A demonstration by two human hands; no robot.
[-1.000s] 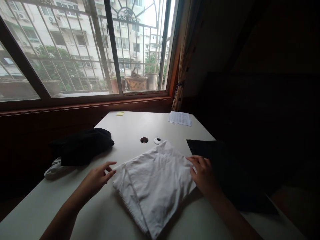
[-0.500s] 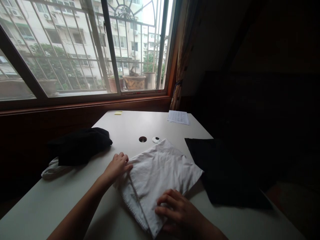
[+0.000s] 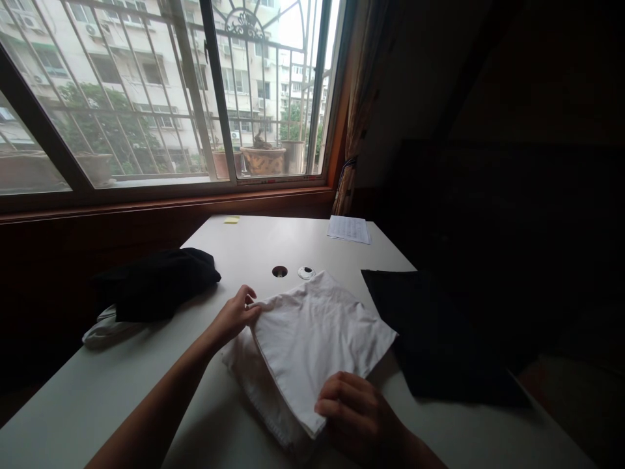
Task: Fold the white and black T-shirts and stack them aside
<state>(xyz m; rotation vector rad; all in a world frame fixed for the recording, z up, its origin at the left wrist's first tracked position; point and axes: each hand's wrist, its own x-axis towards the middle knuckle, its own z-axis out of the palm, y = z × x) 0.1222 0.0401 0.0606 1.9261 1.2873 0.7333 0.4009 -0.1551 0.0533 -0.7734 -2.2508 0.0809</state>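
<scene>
A white cloth garment (image 3: pixel 317 339), folded in layers, lies on the white table (image 3: pixel 258 244) in front of me. My left hand (image 3: pixel 241 309) pinches the upper layer at its left corner, thumb and fingers closed on the fabric. My right hand (image 3: pixel 354 410) grips the near corner of the same layer between thumb and fingers. That layer's left edge is raised a little, and the lower layer shows beneath it. The exact kind of garment cannot be made out.
A dark bundle of cloth (image 3: pixel 168 283) with a light grey part (image 3: pixel 105 329) lies at the left. Flat dark cloth (image 3: pixel 439 339) covers the right side. Farther back are a round table hole (image 3: pixel 280 271), its white cover (image 3: pixel 306 273), papers (image 3: pixel 349 229) and a yellow note (image 3: pixel 232 220).
Both hands now pinch the upper layer's edge. My left hand has risen slightly; my right has moved a little right. The layer's left edge has lifted, baring more of the layer beneath.
</scene>
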